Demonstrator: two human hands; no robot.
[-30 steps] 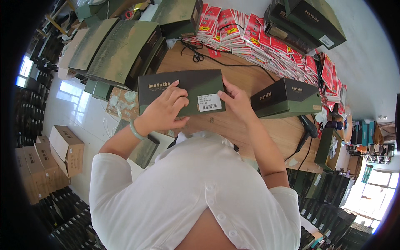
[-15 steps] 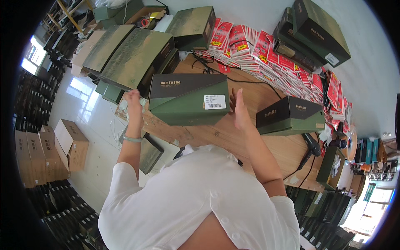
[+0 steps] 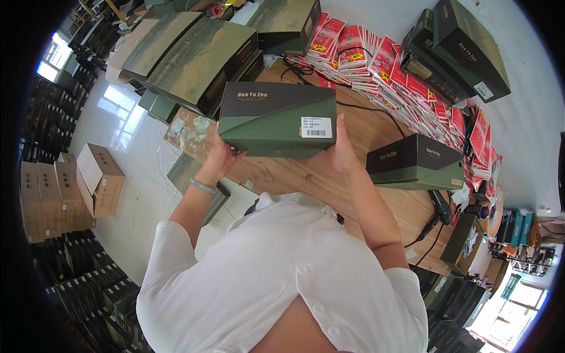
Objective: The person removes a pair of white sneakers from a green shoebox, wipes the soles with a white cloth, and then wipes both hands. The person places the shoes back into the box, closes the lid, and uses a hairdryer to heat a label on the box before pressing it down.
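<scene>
A dark green and black shoebox with a white barcode label is held between my two hands above the near part of the wooden table. My left hand grips its lower left corner, fingers curling under the bottom. My right hand presses against its right end, with some fingers hidden behind it. To the right, a similar shoebox stands on the table, apart from my right hand.
Stacked shoeboxes crowd the table's far left. Red printed packets lie in a long heap along the back. More boxes stand at the far right. A black hair dryer hangs by the right edge, and cartons stand on the floor.
My left hand has come in from beside the box and taken hold of its lower left corner. My right hand has closed against the right end.
</scene>
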